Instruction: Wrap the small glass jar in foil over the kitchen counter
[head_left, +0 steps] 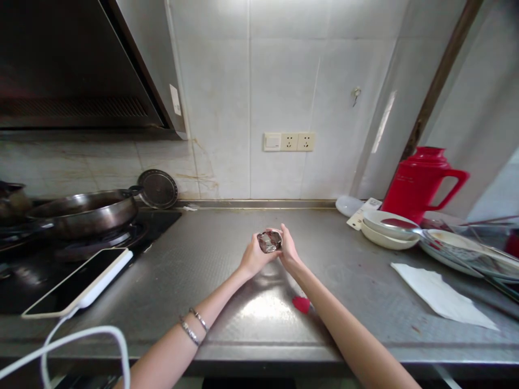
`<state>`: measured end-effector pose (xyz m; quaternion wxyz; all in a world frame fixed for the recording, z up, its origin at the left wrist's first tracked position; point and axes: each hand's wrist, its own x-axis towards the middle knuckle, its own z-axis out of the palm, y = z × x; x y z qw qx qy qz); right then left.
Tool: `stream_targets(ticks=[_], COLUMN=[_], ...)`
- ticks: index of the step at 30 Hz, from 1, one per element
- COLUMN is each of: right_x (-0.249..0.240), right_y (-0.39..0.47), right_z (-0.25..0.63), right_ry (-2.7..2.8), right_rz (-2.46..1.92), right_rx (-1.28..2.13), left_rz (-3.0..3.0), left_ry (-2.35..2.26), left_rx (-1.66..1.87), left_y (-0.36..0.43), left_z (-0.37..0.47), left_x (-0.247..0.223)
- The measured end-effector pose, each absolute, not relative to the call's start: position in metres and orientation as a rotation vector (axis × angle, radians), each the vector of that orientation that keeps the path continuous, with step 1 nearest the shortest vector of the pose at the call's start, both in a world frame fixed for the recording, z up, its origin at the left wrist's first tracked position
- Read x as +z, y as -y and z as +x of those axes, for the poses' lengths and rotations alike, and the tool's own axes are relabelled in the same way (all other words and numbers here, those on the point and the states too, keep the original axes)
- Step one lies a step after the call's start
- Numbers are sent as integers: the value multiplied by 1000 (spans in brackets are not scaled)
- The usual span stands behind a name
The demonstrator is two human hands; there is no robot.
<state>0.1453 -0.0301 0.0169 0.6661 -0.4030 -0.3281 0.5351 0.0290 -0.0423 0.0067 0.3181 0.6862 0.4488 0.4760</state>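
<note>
Over the middle of the steel counter, my left hand (253, 255) and my right hand (288, 249) are wrapped round a small round shiny container (269, 241) from both sides. Its top faces me, brownish and glinting like glass or foil; what is inside I cannot make out. My fingers hide its sides. Partly covered by my right forearm, a red-ended thing (300, 304) lies on the counter, its kind unclear.
At left, a steel pan (87, 212) sits on the black stove, with a phone (77, 283) and its white cable (81, 335) nearer. At right stand a red thermos jug (419, 183), stacked bowls (387, 237), a patterned plate (458, 256) and a white napkin (441, 294).
</note>
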Motion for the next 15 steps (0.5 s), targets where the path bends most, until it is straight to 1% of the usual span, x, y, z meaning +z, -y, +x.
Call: stream_targets(ticks=[4, 7, 15], right_x=[12, 8, 15], right_y=[28, 28, 24], right_z=[137, 134, 156], right_ry=[697, 673, 584], right_rz=[-869, -852, -917], right_rx=[1170, 1161, 1228], left_rz=[1762, 1694, 1631], left_ry=[-1298, -1285, -751], left_rx=[1320, 1342, 1117], left_y=[44, 42, 34], left_z=[31, 31, 33], left_x=[6, 5, 1])
